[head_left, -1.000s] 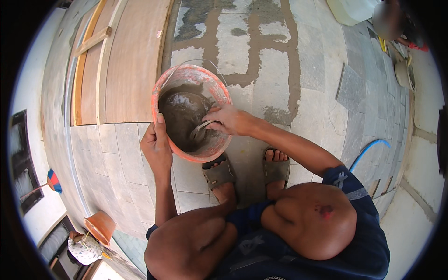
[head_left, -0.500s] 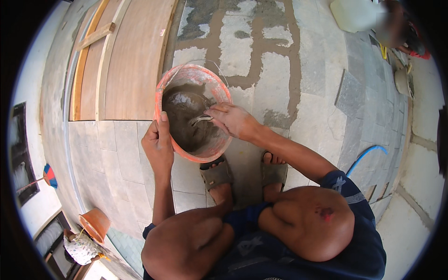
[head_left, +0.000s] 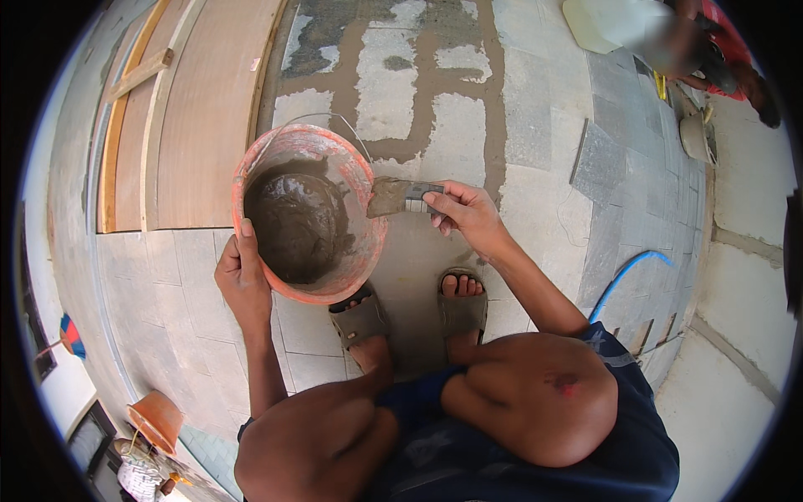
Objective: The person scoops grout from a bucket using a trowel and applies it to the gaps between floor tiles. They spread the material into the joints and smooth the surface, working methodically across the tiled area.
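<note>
A round orange bucket (head_left: 360, 255) with a thin wire handle tilts toward me, holding wet grey mortar (head_left: 297, 222). My left hand (head_left: 244, 272) grips its left rim, thumb over the edge. Just outside the right rim, my right hand (head_left: 470, 219) pinches the grey handle of a putty knife (head_left: 410, 198). The blade points left at the rim and is coated with mortar. Whether the blade touches the rim, I cannot tell. My sandalled feet stand behind the bucket on the tiles.
Mortar-filled joints (head_left: 495, 100) run between pale floor tiles ahead. Wooden panels with battens (head_left: 209, 109) lie left; a loose grey tile (head_left: 598, 163) and blue hose (head_left: 623, 276) are right. Another person (head_left: 728, 50) is at the far right by a pale jug (head_left: 590, 25). Another orange bucket (head_left: 156, 421) stands lower left.
My right hand has drawn the putty knife out of the bucket to the right, and its mortar-coated blade now shows. My left hand still grips the rim. The whole view has shifted somewhat.
</note>
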The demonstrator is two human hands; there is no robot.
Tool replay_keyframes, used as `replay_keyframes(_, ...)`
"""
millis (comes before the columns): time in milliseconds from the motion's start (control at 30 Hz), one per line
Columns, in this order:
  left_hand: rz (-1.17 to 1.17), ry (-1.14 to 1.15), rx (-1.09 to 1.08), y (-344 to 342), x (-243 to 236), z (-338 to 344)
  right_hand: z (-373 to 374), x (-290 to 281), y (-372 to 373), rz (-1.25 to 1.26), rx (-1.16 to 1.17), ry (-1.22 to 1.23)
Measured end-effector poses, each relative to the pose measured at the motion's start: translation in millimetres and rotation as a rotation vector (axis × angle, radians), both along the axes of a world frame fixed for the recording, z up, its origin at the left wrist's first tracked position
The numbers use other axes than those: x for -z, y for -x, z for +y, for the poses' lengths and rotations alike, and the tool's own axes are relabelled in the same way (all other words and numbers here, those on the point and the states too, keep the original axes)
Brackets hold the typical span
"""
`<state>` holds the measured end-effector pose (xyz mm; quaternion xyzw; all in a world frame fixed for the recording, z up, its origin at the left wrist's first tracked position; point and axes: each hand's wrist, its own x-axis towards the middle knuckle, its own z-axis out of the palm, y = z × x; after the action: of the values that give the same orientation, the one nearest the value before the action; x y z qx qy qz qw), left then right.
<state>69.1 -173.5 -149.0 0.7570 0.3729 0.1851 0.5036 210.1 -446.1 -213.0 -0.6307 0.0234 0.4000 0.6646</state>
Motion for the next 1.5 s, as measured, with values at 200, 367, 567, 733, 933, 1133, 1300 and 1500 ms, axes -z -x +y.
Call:
replay_keyframes(200, 0.021, 0.001, -0.035, 2.5, 1.1, 2.5, -96.8, 20.3, 14.6, 0.024, 0.372, 0.068)
replay_keyframes(367, 0.018, 0.023, -0.029, -3.1, -1.4, 0.0, -150.3, 63.3, 26.2, -0.171, 0.465, 0.321)
replay_keyframes(567, 0.013, 0.025, -0.036, -2.9, 3.2, 0.1, -138.6, 69.3, 40.7, -1.041, -0.029, 0.841)
replay_keyframes(733, 0.023, 0.029, -0.020, -1.0, 0.4, 1.7, -143.4, 61.9, 56.3, -1.001, -0.337, 0.918)
replay_keyframes(933, 0.036, 0.026, 0.036, 10.6, 4.5, 17.2, -152.9, 36.3, 43.5, -0.964, -0.386, 0.864)
replay_keyframes(1133, 0.052, 0.068, 0.010, 9.0, 7.4, 13.9, -133.8, 36.9, 14.8, -1.112, -0.291, 0.923)
replay_keyframes(1300, 0.000, 0.031, 0.023, 9.9, 8.8, 14.7, -126.5, 50.0, 21.8, -1.022, -0.460, 0.945)
replay_keyframes(1500, -0.032, 0.065, -0.040, 9.1, 7.9, 13.1, -132.0, 50.4, 29.6, -0.985, -0.586, 0.945)
